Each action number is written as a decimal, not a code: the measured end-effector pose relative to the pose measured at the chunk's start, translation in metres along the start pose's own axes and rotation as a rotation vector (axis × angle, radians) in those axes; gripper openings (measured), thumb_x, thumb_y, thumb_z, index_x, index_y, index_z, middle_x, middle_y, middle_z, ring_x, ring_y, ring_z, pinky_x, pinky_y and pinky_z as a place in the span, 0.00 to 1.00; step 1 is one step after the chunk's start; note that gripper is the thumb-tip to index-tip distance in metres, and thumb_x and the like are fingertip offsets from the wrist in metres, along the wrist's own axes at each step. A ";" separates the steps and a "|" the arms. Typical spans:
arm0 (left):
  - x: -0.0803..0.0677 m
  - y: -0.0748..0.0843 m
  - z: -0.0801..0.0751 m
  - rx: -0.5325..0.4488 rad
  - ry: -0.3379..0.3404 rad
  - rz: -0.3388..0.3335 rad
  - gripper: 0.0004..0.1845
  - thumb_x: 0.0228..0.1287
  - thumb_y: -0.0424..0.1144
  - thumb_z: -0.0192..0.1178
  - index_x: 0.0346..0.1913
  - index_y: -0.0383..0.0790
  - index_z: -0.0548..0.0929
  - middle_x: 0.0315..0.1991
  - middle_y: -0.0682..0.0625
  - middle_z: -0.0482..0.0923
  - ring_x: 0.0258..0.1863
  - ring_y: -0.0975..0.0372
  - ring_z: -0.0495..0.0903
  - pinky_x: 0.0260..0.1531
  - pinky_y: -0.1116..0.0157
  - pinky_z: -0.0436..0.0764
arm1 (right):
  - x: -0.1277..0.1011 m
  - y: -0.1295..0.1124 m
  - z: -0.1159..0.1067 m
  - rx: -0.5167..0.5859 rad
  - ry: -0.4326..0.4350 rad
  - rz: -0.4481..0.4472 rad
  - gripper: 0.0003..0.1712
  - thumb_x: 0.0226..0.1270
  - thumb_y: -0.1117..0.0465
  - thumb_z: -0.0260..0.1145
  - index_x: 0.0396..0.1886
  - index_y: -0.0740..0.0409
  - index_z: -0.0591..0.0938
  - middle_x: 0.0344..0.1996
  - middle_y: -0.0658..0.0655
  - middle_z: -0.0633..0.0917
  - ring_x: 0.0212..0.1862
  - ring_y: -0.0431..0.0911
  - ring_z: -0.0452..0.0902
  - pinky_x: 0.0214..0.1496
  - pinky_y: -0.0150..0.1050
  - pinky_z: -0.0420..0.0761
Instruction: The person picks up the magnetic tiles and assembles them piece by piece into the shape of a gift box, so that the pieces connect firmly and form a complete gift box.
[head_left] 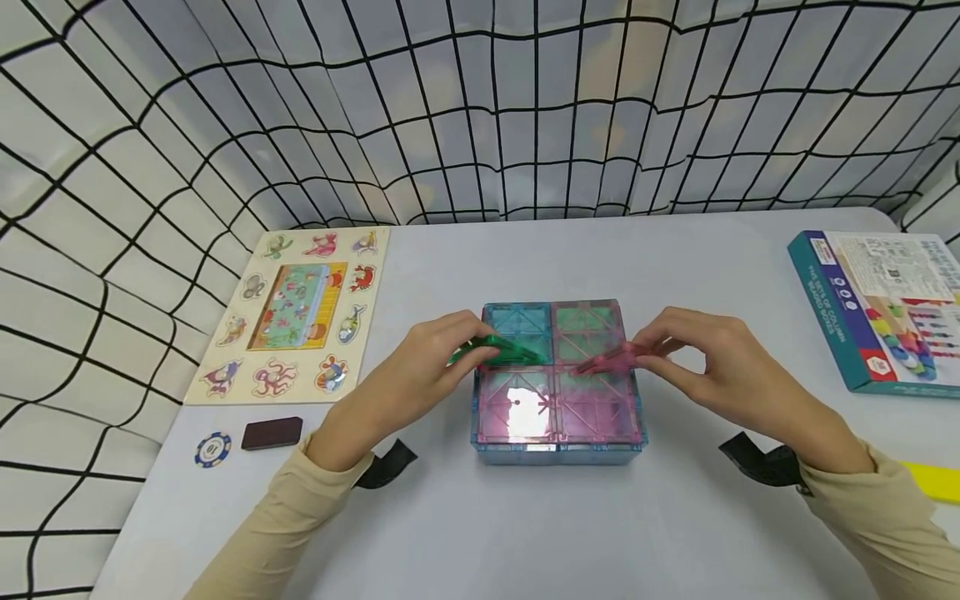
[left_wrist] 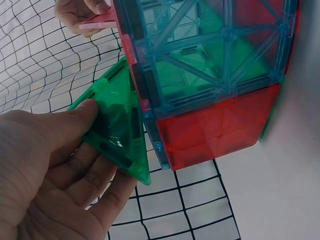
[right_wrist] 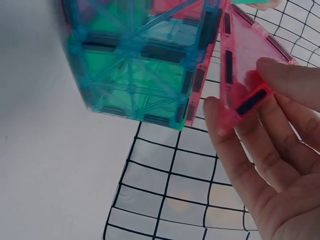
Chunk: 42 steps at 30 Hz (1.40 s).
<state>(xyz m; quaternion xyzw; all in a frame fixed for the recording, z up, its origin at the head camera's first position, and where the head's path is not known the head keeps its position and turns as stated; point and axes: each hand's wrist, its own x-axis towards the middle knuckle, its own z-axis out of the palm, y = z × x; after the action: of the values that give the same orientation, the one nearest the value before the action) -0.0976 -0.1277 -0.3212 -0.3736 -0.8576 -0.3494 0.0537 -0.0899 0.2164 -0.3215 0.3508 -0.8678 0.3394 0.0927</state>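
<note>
A flat box of translucent magnetic tiles (head_left: 557,379) sits mid-table, with blue, green and pink squares on top. My left hand (head_left: 438,358) pinches a green triangular tile (head_left: 498,350) over the box's left side; the left wrist view shows the green triangle (left_wrist: 117,127) against the box (left_wrist: 210,65). My right hand (head_left: 693,358) pinches a pink triangular tile (head_left: 609,360) over the box's right side. In the right wrist view the pink tile (right_wrist: 245,80) leans against the box (right_wrist: 145,60), held between thumb and fingers.
A wooden sea-animal puzzle board (head_left: 296,312) lies at the left. Nearer me are a dark brown block (head_left: 272,433) and a blue-and-white chip (head_left: 213,449). A teal toy box (head_left: 881,308) lies at the right, a yellow piece (head_left: 937,481) at the right edge. Netting surrounds the table.
</note>
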 end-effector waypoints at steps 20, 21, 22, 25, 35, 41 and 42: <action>0.003 -0.008 0.004 -0.058 -0.022 -0.038 0.09 0.65 0.29 0.73 0.46 0.34 0.86 0.38 0.51 0.84 0.37 0.62 0.79 0.40 0.64 0.83 | 0.009 0.000 0.012 0.054 -0.009 -0.026 0.24 0.51 0.78 0.81 0.44 0.50 0.88 0.39 0.39 0.87 0.41 0.35 0.84 0.50 0.22 0.80; 0.003 -0.008 0.004 -0.059 -0.025 -0.037 0.10 0.64 0.30 0.73 0.47 0.34 0.86 0.38 0.51 0.84 0.38 0.62 0.80 0.40 0.64 0.83 | 0.010 0.000 0.013 0.052 -0.008 -0.028 0.24 0.51 0.77 0.81 0.44 0.50 0.88 0.39 0.39 0.87 0.40 0.36 0.84 0.49 0.23 0.80; 0.003 -0.008 0.004 -0.058 -0.027 -0.037 0.11 0.64 0.30 0.73 0.47 0.34 0.86 0.38 0.51 0.84 0.38 0.62 0.80 0.40 0.65 0.83 | 0.010 -0.001 0.014 0.050 -0.009 -0.028 0.24 0.51 0.77 0.81 0.44 0.50 0.88 0.39 0.39 0.87 0.40 0.36 0.84 0.49 0.23 0.81; 0.004 -0.008 0.005 -0.062 -0.035 -0.040 0.11 0.64 0.31 0.74 0.48 0.34 0.86 0.38 0.51 0.84 0.37 0.62 0.79 0.39 0.66 0.83 | 0.011 -0.001 0.015 0.039 -0.015 -0.025 0.23 0.52 0.76 0.82 0.44 0.50 0.88 0.39 0.38 0.87 0.40 0.36 0.85 0.48 0.24 0.82; 0.004 -0.008 0.003 -0.065 -0.053 -0.031 0.08 0.66 0.30 0.71 0.47 0.36 0.87 0.40 0.51 0.86 0.37 0.63 0.78 0.37 0.67 0.82 | 0.008 0.002 0.015 0.016 -0.029 -0.008 0.22 0.52 0.74 0.82 0.44 0.50 0.88 0.38 0.37 0.87 0.39 0.35 0.84 0.47 0.26 0.82; 0.004 -0.009 0.003 -0.083 -0.043 -0.020 0.07 0.68 0.29 0.69 0.47 0.36 0.87 0.42 0.51 0.86 0.40 0.64 0.80 0.42 0.66 0.83 | 0.009 0.004 0.015 0.029 -0.032 -0.014 0.22 0.51 0.75 0.82 0.44 0.50 0.88 0.38 0.38 0.87 0.40 0.36 0.85 0.47 0.25 0.82; 0.004 -0.009 0.003 -0.083 -0.037 -0.015 0.08 0.68 0.29 0.70 0.47 0.36 0.87 0.42 0.51 0.86 0.41 0.64 0.81 0.42 0.66 0.84 | 0.009 0.004 0.015 0.031 -0.032 -0.017 0.22 0.51 0.75 0.82 0.44 0.50 0.88 0.38 0.38 0.87 0.40 0.36 0.85 0.47 0.25 0.82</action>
<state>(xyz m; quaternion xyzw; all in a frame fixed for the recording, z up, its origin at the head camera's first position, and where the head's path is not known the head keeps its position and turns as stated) -0.1056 -0.1274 -0.3272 -0.3753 -0.8460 -0.3783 0.0195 -0.0980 0.2037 -0.3312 0.3649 -0.8608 0.3464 0.0761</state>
